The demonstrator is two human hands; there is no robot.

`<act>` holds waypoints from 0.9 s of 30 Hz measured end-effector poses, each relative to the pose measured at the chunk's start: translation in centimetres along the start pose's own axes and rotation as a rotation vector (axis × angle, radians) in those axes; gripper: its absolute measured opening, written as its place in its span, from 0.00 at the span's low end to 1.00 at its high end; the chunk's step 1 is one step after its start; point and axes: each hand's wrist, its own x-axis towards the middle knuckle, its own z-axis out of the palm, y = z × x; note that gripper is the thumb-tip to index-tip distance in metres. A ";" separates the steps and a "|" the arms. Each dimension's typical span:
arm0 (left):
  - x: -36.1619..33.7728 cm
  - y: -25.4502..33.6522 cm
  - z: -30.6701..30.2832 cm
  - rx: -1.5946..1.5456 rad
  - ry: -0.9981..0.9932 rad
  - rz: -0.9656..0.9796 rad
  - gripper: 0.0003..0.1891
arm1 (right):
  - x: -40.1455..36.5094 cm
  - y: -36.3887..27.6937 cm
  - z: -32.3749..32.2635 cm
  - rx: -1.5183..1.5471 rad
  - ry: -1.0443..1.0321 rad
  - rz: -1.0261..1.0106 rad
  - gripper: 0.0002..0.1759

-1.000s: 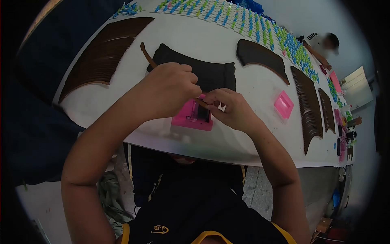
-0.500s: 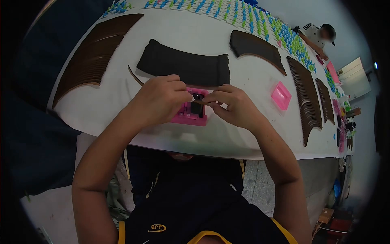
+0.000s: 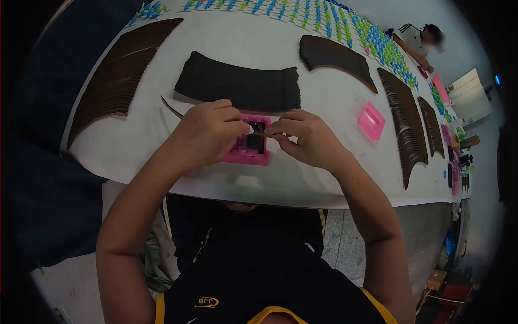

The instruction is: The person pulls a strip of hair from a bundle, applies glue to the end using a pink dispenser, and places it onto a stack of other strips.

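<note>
In the head view, my left hand (image 3: 208, 132) and my right hand (image 3: 308, 137) are close together over a pink case (image 3: 245, 159) with black parts inside. Between their fingertips runs a thin brown strip (image 3: 263, 134), pinched by both hands across the case. A slim dark curved strip (image 3: 171, 108) sticks out past my left hand; whether it is the same piece is hidden. Something small and white shows at my left fingertips, too small to name. Just behind the hands lies a wide black curved sheet (image 3: 237, 83).
Rows of brown curved strips lie at left (image 3: 121, 75) and at right (image 3: 402, 127). A smaller black curved sheet (image 3: 340, 59) and a pink tray (image 3: 371, 121) sit on the white table (image 3: 318, 191). Blue and green small pieces (image 3: 334, 24) line the back. Another person (image 3: 415, 40) sits far right.
The view has shifted slightly, so the table things appear a little further left. Both hands keep their pinch on the strip over the pink case, with barely any movement.
</note>
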 end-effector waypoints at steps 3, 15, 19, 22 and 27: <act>0.0 0.0 0.1 0.005 -0.002 0.000 0.11 | 0.0 0.0 -0.1 -0.009 -0.016 -0.002 0.18; 0.1 -0.3 0.8 -0.064 0.013 -0.009 0.10 | -6.1 1.4 -5.5 -0.087 -0.060 0.155 0.15; 0.3 -0.3 0.8 -0.075 0.019 -0.002 0.10 | -9.7 2.5 -7.9 -0.165 -0.015 0.253 0.14; 0.6 -0.2 0.6 -0.078 0.002 -0.004 0.10 | -11.3 2.7 -9.2 -0.198 -0.002 0.309 0.13; 0.6 -0.4 0.4 -0.077 -0.023 -0.010 0.10 | -12.6 3.0 -9.9 -0.244 -0.014 0.351 0.12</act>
